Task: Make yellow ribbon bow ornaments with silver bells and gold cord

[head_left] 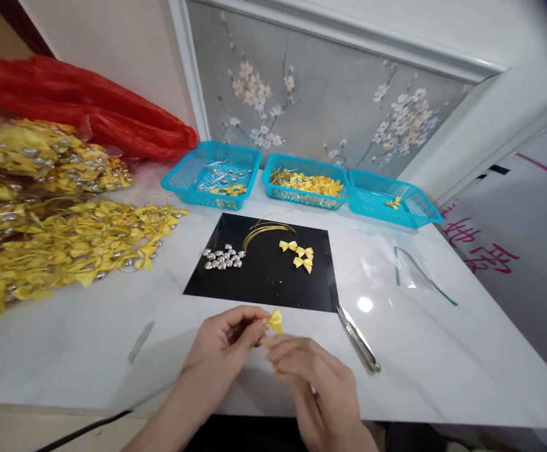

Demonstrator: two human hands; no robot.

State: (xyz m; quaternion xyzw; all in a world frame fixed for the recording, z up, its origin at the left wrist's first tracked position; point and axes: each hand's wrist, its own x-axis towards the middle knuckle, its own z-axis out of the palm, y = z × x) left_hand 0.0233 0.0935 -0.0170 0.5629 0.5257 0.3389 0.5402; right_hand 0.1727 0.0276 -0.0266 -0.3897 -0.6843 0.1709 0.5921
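Observation:
A yellow ribbon bow (276, 321) is pinched between the thumb and fingers of my left hand (231, 336), just in front of a black mat (273, 285). My right hand (308, 367) is close beside the bow, its fingers curled together and a little blurred; what they grip, if anything, is hidden. On the mat lie several silver heart-shaped beads (225, 258), a bundle of thin gold cords (266, 230) and several more yellow bows (303, 252). Thread snips (359, 340) rest at the mat's front right corner.
Along the wall stand three blue baskets: the left basket (179, 182), the middle basket (302, 199) with yellow bows, and the right basket (381, 212). Finished-looking yellow bow strands (80, 245) pile up at left beside a red plastic bag (95, 103). A clear zip bag (412, 273) lies right.

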